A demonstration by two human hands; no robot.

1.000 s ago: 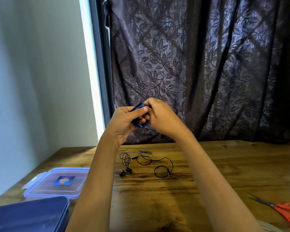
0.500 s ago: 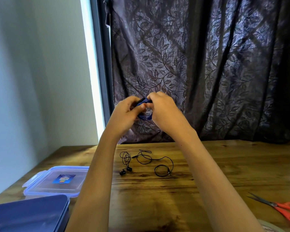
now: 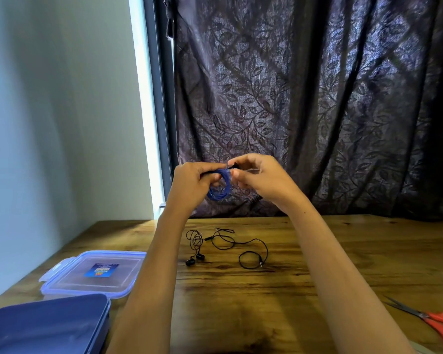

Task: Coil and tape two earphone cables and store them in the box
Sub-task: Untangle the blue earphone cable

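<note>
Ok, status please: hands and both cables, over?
Left hand grips blue coil. Right hand pinches its top. Black earphones uncoiled on table. Nothing in the way.

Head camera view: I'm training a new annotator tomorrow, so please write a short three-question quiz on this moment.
1. True or false: the black earphone cable on the wooden table is neatly coiled.
2. Fill in: the clear plastic lid with blue rim lies to the person's ___.
3. What do the left hand and right hand hold in their grip? A the black cable; B the blue coiled earphone cable; C the lid.
Key: 1 false, it sprawls loose; 2 left; 3 B.
</note>
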